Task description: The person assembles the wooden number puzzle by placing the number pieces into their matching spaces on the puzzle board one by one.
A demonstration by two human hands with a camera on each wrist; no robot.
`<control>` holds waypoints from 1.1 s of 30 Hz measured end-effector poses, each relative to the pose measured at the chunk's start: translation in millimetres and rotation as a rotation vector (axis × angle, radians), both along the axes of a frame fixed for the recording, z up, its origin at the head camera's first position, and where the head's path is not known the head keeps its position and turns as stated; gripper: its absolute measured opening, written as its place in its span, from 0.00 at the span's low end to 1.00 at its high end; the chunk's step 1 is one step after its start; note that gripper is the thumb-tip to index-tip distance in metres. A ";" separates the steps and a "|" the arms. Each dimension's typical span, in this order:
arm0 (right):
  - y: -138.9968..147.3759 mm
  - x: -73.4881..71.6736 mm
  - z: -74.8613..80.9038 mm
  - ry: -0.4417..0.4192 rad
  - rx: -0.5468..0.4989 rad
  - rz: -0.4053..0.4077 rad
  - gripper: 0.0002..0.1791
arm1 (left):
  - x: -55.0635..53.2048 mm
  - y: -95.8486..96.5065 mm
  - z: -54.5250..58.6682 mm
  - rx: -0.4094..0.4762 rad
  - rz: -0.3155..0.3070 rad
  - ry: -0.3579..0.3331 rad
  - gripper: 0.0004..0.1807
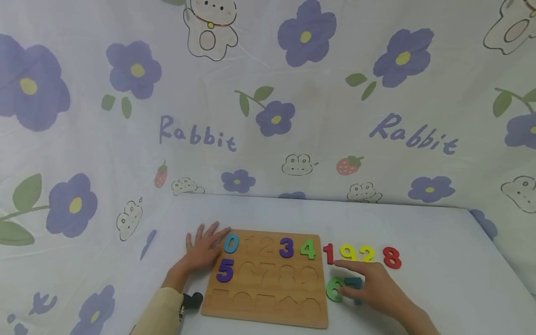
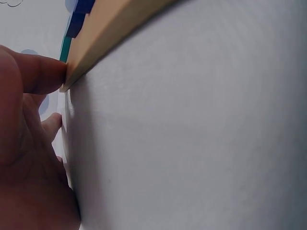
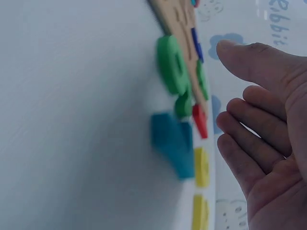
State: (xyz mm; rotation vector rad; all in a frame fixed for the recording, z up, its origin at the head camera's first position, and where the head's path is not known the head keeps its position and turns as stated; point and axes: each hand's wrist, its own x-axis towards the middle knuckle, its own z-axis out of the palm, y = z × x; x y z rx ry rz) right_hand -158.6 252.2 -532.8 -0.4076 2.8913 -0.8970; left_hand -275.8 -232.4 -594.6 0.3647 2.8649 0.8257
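Filling a wooden number puzzle board (image 1: 259,321) with its matching digits is judged to be the work in hand. The board is laid flat on the table, and 4 of its places are covered: the blue 0 (image 1: 227,244), purple 3 (image 1: 291,251) and green 4 (image 1: 310,252) in the top row, the purple 5 (image 1: 226,269) in the row below. The recesses for 1, 2, 6, 7, 8 and 9 are left bare.

At the board's 10 o'clock, its corner is touched by the left hand (image 1: 204,246), whose fingers are spread; the board is probably being steadied. At 3 o'clock, just off the edge, the right hand (image 1: 374,284) is held over the loose pieces, thumb and fingers parted, with nothing pinched. Beneath it the blue 7 (image 1: 355,282) is partly hidden; at its 9 o'clock the green 6 (image 1: 331,291) is overlapped by the thumb, and at 10 o'clock the red 1 (image 1: 330,255) is neared by a fingertip. Whether contact is made there cannot be told. The yellow 9 (image 1: 353,252) is set at 11 o'clock, the yellow 2 (image 1: 368,253) at 12, the red 8 (image 1: 392,257) at 1.

The step is judged to be the choosing of a piece. Next, a digit should be pinched by its edges, lifted and aligned with its own outline.

Farther out, the white table (image 1: 452,279) is backed by a flower-printed cloth (image 1: 326,111).
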 end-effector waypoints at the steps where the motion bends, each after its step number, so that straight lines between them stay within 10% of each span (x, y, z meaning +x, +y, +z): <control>1: 3.0 2.9 -0.5 -0.007 0.006 -0.009 0.34 | 0.1 -0.4 -0.5 -0.005 0.000 -0.004 0.36; 33: 36.5 17.9 -20.0 -0.094 0.050 -0.065 0.35 | 5.9 1.5 11.6 0.013 -0.019 -0.013 0.34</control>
